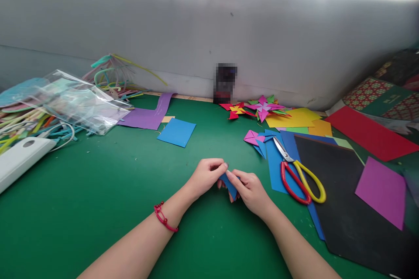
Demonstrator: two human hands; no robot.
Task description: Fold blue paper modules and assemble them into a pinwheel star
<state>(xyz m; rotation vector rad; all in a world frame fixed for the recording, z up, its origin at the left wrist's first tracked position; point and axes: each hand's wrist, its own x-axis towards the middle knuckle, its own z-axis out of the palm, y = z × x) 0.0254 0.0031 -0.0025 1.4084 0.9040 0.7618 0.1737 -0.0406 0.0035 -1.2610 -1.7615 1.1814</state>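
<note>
Both my hands meet at the middle of the green table [98, 192] over a small folded blue paper piece [229, 185]. My left hand [206, 176], with a red bracelet on its wrist, pinches the piece's upper end with closed fingers. My right hand [250, 192] grips the same piece from the right, thumb and fingers pressed on it. Most of the paper is hidden between the fingers.
Scissors [299, 172] with red and yellow handles lie to the right on blue and black sheets [353, 209]. Purple square [381, 192], red sheet [369, 133], yellow sheets and folded paper pinwheels [262, 108] sit further back. A blue square [176, 132], purple paper, plastic bag [75, 104] and a white device [19, 157] are at left.
</note>
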